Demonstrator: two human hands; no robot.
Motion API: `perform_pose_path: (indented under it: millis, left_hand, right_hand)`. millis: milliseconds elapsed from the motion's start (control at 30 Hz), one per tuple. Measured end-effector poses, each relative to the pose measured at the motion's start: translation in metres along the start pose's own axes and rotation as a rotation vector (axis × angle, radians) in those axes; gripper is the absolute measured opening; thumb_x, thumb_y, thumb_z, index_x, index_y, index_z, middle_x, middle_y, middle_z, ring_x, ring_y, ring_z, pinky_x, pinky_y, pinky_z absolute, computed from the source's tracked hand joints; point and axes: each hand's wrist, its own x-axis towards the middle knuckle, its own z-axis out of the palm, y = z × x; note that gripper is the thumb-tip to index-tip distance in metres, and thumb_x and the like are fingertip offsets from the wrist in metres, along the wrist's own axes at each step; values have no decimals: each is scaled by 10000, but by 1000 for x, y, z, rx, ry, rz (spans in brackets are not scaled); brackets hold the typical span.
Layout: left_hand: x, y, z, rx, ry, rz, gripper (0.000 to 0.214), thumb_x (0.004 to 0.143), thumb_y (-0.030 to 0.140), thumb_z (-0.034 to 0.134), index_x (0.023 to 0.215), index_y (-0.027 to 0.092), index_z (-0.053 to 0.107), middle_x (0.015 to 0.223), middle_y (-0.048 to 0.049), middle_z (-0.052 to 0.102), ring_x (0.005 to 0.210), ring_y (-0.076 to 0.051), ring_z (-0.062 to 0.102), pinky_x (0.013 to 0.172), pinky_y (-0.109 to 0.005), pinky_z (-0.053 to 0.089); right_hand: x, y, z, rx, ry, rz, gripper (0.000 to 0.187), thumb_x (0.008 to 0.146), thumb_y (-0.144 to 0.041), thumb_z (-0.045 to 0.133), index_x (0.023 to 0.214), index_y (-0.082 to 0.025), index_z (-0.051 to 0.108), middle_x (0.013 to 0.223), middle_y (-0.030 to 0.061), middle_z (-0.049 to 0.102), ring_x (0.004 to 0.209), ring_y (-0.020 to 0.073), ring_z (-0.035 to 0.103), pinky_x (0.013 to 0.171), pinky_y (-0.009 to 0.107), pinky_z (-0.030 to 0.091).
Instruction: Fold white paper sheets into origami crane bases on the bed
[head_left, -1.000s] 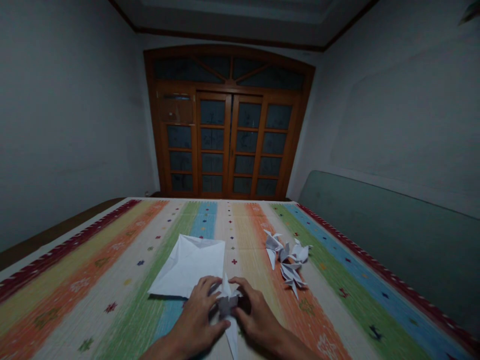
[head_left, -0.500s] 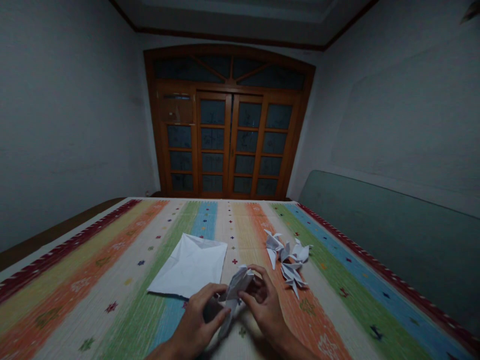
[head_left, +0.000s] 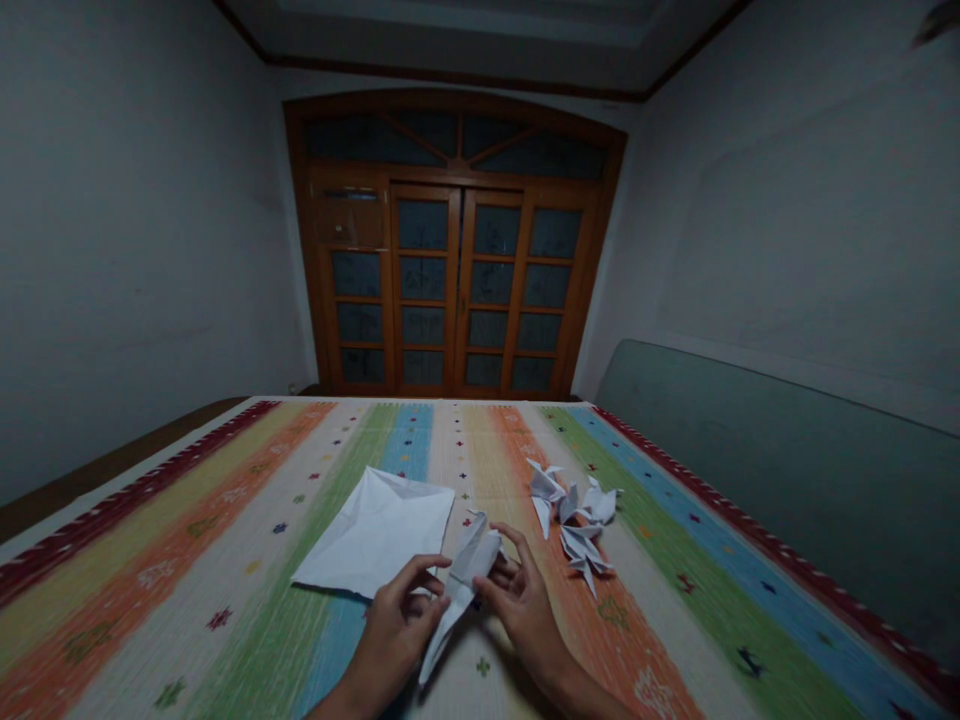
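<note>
Both of my hands hold a half-folded piece of white paper (head_left: 461,585), long and pointed, just above a striped cloth (head_left: 225,560). My left hand (head_left: 397,625) pinches its near side with thumb and fingers. My right hand (head_left: 521,600) grips its far right side, fingers curled round it. A flat creased white sheet (head_left: 375,535) lies on the cloth just left of my hands. Several finished white paper cranes (head_left: 574,520) lie in a small heap to the right of my hands.
The striped, many-coloured cloth covers a wide flat surface that runs to a brown wooden door with glass panes (head_left: 450,290). A dark green padded panel (head_left: 750,450) lines the right side. Bare grey walls stand left and right.
The folded paper has come up off the cloth and been turned in my hands, its point now slanting down to the left. My hands have shifted a little away from me.
</note>
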Motion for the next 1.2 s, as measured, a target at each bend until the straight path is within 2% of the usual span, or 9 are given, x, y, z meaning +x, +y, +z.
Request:
perform_pose_path:
  millis: [167,367,533,700,833,933,1067,1200]
  left_hand:
    - [0,1,5,-24,-13,-36,408,822,436,716,1139,184,665,886,-27,695,590,-144,616,578,-244,436]
    - [2,6,9,118,-14,-19,368,816,382,713,1124,187,663,895,-46,707,656,-172,613,576,-248,441]
    - [1,2,11,103,-65,16,411,786,401,778,1118,189,659,902,-54,720,692,-177,630,591,-245,459]
    - [-1,-3,13,10,-157,-26,423,871,517,716,1127,196,613,750,-32,739,573,-154,621,545,-239,445]
    - [-2,-3,13,-31,-161,-38,401,894,535,678,1085,192,592,666,1,701,509,-139,603,524,-236,454]
    - [-1,-3,13,-38,-157,-38,383,888,525,682,1057,193,592,753,-22,718,522,-141,630,505,-230,459]
    - [-2,-2,14,-57,-135,-51,431,857,520,714,1116,197,594,888,-50,719,543,-140,645,500,-235,468]
    - [-1,1,14,-133,-97,-58,476,811,519,765,1133,203,611,898,-35,677,624,-143,621,545,-239,457]
  right_hand:
    - [1,6,-3,23,-42,34,887,683,-366,925,1361,-268,360,970,68,778,878,272,764,790,401,602]
    - [0,8,-2,32,-35,-21,803,641,-268,929,1275,-282,436,982,36,762,896,245,751,777,335,582]
    - [-4,8,0,10,-29,-10,724,611,-247,933,1188,-275,496,924,11,748,826,232,741,729,306,576]
    - [-7,10,-2,-47,-16,1,553,607,-332,946,1011,-243,580,855,10,719,818,231,713,721,296,570]
    - [-7,9,-3,-105,-30,32,509,629,-452,931,957,-223,617,860,34,725,832,241,697,723,303,566]
    - [-9,4,-3,-137,-88,23,475,698,-532,876,953,-211,637,891,53,729,867,249,693,751,316,565]
    - [-10,-4,-3,-161,-158,-41,418,795,-574,789,938,-197,677,891,57,720,894,247,677,789,319,547]
    - [-8,-5,-2,-191,-152,-48,435,790,-587,789,936,-184,719,886,74,728,880,263,665,769,332,534]
